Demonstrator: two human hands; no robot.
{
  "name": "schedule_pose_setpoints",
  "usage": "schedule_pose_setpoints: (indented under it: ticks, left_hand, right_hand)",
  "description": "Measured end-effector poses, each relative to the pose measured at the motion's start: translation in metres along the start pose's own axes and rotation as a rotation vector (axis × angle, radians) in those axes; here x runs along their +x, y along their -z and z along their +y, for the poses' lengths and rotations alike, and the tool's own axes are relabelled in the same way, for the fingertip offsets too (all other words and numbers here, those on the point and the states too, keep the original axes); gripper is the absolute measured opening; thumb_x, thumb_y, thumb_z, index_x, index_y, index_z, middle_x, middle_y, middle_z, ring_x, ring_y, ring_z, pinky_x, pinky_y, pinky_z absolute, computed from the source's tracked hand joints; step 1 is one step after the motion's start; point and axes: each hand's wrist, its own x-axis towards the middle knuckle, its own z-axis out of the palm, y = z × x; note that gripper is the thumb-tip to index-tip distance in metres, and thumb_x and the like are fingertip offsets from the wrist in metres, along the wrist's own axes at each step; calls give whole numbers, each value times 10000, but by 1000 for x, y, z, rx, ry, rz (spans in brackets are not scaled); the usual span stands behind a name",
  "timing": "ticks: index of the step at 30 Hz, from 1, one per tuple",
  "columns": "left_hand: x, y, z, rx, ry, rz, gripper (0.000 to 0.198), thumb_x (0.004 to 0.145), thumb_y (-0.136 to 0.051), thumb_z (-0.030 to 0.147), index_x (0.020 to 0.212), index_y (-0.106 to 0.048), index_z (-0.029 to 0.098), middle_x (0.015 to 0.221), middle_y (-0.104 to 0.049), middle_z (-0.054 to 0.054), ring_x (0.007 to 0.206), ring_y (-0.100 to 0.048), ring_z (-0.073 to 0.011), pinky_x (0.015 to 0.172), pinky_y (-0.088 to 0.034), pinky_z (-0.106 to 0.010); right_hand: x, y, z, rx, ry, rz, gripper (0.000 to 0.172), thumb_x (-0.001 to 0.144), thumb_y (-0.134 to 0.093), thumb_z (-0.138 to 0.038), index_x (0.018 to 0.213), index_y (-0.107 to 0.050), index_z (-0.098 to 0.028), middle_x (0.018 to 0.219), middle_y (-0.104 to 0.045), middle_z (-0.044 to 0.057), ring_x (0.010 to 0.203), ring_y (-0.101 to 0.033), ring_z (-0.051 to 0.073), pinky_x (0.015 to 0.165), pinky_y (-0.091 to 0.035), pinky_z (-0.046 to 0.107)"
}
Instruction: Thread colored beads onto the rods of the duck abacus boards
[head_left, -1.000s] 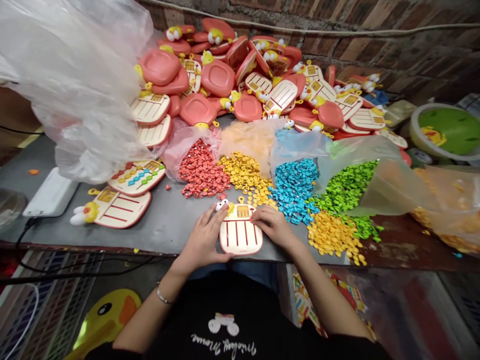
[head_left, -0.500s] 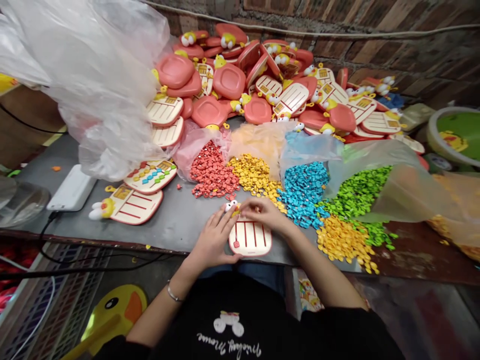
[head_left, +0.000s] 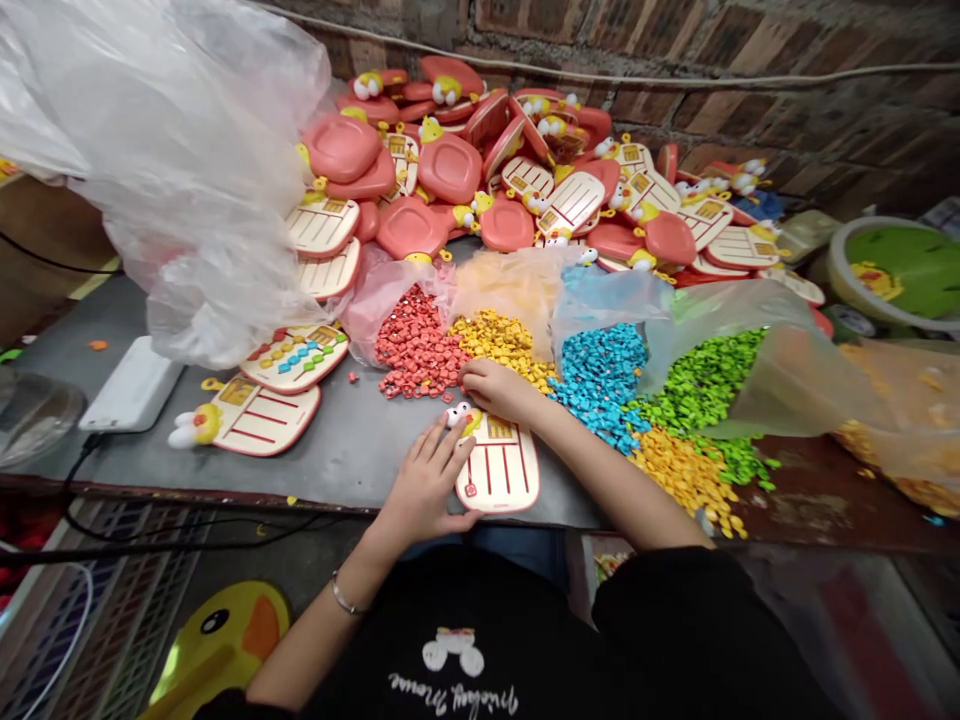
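A cream toy board with red slots [head_left: 501, 470] lies at the table's front edge, with one red bead in its left slot. My left hand [head_left: 425, 480] rests flat on the board's left side, fingers stretched out toward the toy's white eyes. My right hand [head_left: 496, 388] reaches past the board's top and hovers with curled fingers at the edge of the red bead pile [head_left: 415, 348], next to the yellow bead pile [head_left: 501, 345]. What its fingertips hold, if anything, is hidden.
Blue beads [head_left: 600, 375], green beads [head_left: 705, 385] and more yellow beads [head_left: 679, 478] lie to the right. A heap of red and cream toy boards [head_left: 525, 190] fills the back. A filled board [head_left: 296, 357], an unfilled board [head_left: 251, 418], a white box [head_left: 133, 384] and a plastic bag [head_left: 165, 170] sit left.
A red bead now sits in the board's left slot. My right hand has moved from the board's right side up to the red bead pile. My left hand stays on the board.
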Motion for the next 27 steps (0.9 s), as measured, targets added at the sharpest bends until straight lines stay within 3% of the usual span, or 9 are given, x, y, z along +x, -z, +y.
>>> schedule_pose_setpoints:
  ticks: [5,11,17,22,25,27]
  left_hand:
    - [1,2,-1,-8,-18,15,823,765,-617,515,1433,-382,96,1568,-245,-184,1461,-130,-387,1121,-238,-518]
    - [2,3,-1,-10,-16,21,829,770,-617,513,1442,-366,99,1561,-268,-178,1454,-165,-379,1114,-245,-498]
    - [1,1,-1,-8,-11,16,855,755,-624,531,1445,-365,98,1563,-264,-175,1454,-169,-378,1108,-254,-485]
    - [3,4,-2,-25,12,-16,907,737,-636,532,1469,-317,103,1561,-277,-159,1457,-176,-360,1094,-277,-470]
    - [6,6,-6,-56,-2,-46,960,714,-653,531,1490,-270,113,1553,-304,-144,1457,-188,-342,1103,-271,-456]
    - [7,6,-8,-71,-4,-62,986,704,-663,530,1501,-242,129,1553,-307,-136,1456,-196,-336,1107,-267,-453]
  right_hand:
    - [-50,20,-12,209,-135,237,123,880,-510,-99,881,-592,-191,925,-644,71,880,-602,192,785,-497,324]
    - [-96,13,-33,96,-242,226,152,939,-489,-168,908,-635,-195,983,-658,100,942,-619,214,828,-522,375]
    - [-108,-2,-39,57,-316,318,140,947,-517,-222,919,-654,-210,953,-691,88,911,-626,228,823,-517,410]
    - [-119,0,-54,172,-334,296,124,937,-535,-203,874,-642,-208,873,-687,67,848,-625,210,768,-505,362]
    - [-112,-8,-62,273,-444,329,14,892,-615,-210,899,-626,-207,825,-677,39,761,-632,185,704,-497,312]
    - [-99,-14,-65,327,-474,335,113,846,-664,-195,949,-620,-207,842,-685,33,739,-637,179,684,-492,295]
